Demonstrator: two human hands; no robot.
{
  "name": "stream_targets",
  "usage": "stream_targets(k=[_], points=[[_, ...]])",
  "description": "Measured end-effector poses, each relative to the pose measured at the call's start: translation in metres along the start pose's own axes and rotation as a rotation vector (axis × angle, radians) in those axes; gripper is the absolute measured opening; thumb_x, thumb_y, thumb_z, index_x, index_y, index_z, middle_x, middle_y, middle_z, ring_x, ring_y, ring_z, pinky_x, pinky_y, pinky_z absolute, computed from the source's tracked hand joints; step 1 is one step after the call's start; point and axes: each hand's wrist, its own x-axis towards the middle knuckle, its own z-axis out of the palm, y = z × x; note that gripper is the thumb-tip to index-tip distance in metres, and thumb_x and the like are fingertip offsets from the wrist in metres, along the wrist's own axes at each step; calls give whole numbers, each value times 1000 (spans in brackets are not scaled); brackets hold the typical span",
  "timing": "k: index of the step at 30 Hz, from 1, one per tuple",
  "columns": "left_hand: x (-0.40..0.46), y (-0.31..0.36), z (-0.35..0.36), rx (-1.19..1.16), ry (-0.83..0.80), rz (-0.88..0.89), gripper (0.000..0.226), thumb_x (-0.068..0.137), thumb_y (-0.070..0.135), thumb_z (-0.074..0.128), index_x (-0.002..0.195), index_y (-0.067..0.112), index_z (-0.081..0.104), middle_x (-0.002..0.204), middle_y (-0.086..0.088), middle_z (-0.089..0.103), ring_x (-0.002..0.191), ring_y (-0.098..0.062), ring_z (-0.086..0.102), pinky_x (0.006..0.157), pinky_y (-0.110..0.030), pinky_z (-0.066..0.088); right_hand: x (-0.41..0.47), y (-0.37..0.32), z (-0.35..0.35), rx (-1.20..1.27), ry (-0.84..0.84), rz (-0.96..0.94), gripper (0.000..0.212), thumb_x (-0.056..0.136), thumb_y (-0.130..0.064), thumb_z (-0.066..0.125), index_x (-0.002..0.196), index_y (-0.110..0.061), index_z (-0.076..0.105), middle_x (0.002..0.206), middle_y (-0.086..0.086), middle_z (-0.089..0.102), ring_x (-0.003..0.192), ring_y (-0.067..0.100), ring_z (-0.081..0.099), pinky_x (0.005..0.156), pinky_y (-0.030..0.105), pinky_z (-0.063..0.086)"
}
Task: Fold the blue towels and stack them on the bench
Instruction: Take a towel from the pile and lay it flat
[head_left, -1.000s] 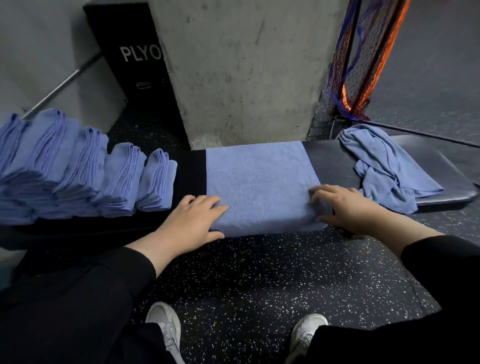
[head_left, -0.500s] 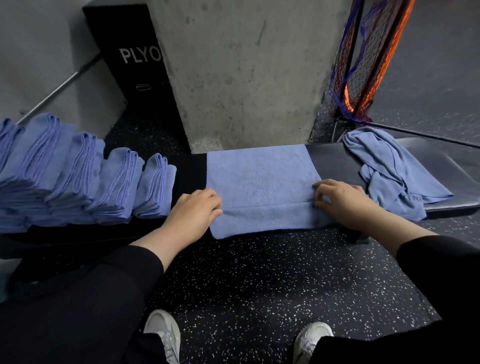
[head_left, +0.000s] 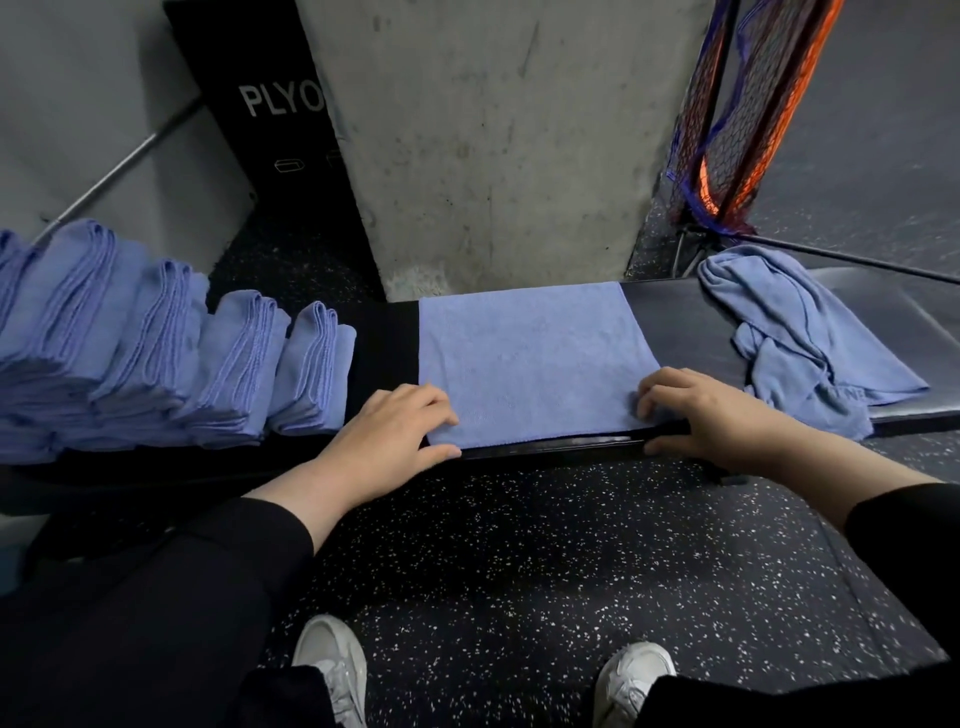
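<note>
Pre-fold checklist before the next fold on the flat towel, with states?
1. Flat towel lies smooth on the bench: ok.
2. Left hand grips the near left corner: ok.
3. Right hand grips the near right corner: ok.
4. Near edge lies on the bench edge, not hanging: ok.
5. Folded stacks sit apart from the flat towel: ok.
6. Crumpled towel clear of the fold area: ok.

A gym: speckled rubber floor (head_left: 545, 561), padded bench (head_left: 675, 322), black "PLYO" box (head_left: 270, 119).
</note>
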Motion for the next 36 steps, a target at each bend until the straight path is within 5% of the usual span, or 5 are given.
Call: stream_targets(k=[10,18,21,27,36], points=[[-1,9,-4,16,-1,-55,24,105,37,32,88,28,47,91,15,42,88,-7,41,93,-34,38,-1,-8,-2,-73,32,35,8,89,-19,72,91,-19,63,103,-7,61,94,20,58,83,40,51],[-12,23,-24,-70,5,-84,31,98,52,47,88,22,45,119,10,52,113,-10,46,103,-31,31,-4,-40,-34,210,89,274,16,97,-24,60,86,-28,49,70,-7,67,65,13,60,69,30,47],[-24,28,-31,-250,22,-148,22,98,43,61,104,23,58,130,11,58,124,-9,50,107,-32,39,-6,-52,-46,335,124,318,16,94,-21,68,82,-24,58,65,-13,67,60,3,50,66,23,45],[-50,43,-55,-404,-58,-317,28,102,47,48,83,27,42,70,8,46,64,-8,42,65,-34,38,-26,-79,-73,360,70,341,10,93,-26,70,83,-24,69,61,-18,64,55,0,49,57,15,40],[-74,66,-84,-1020,-90,-462,24,109,26,44,104,14,65,96,8,75,94,-12,70,77,-22,51,-58,-127,-90,771,5,324,16,97,-22,65,93,-6,67,77,3,61,71,15,48,64,28,39]])
